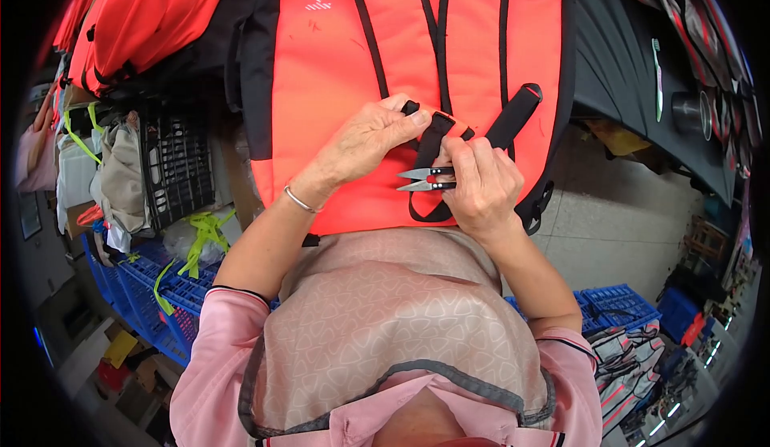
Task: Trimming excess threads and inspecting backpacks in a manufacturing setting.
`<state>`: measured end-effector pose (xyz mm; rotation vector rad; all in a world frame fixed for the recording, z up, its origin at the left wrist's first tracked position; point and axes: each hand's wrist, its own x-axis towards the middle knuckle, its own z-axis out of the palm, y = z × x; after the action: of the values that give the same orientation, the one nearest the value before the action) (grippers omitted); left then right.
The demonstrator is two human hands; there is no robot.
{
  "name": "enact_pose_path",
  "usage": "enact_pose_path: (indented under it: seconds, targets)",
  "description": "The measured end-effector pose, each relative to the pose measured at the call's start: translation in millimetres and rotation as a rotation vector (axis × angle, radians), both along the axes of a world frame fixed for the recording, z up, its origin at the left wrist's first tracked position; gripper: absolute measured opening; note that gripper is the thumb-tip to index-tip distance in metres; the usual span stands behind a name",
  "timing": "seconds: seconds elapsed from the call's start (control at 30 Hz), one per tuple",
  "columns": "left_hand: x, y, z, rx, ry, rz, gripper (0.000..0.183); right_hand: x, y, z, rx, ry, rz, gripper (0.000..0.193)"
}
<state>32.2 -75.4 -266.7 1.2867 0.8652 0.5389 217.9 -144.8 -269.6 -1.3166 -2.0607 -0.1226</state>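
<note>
A bright orange-red bag with black side panels and long black cords lies in front of me, against my apron. My left hand is closed in a pinch on a black strap near the bag's lower middle. Beside it, my right hand holds thread snips, their two blades pointing left and a little apart. The strap runs close to the right fingers; whether they grip it too is hidden. A wider black webbing piece slants up to the right beyond the right hand.
More orange-red bags are piled at the upper left. Below them stand a black crate, blue crates and yellow-green strips. A toothbrush and a dark cup sit on the black-covered surface at right.
</note>
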Motion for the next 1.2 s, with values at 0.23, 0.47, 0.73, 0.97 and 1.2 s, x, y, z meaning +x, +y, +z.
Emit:
enact_pose_path:
  seconds: [0.23, 0.47, 0.73, 0.97, 1.2]
  targets:
    - [1, -3, -9, 0.039, -0.026, 0.03, 0.048, 10, -10, -2, -0.289, 0.422, 0.237, 0.024]
    - [8, -5, -2, 0.099, -0.032, 0.057, 0.047, 12, -26, 23, -0.432, 0.532, 0.048, 0.018]
    - [7, -7, -8, 0.094, 0.076, 0.052, 0.046, 2, -11, 6, -0.084, 0.211, -0.045, 0.028]
    - [6, -3, -6, 0.062, 0.028, 0.019, 0.048, 2, -6, 5, -0.087, -0.071, -0.039, 0.025]
    - [5, -2, -7, 0.088, 0.039, -0.003, 0.049, 13, 9, -16, -0.136, 0.102, 0.051, 0.029]
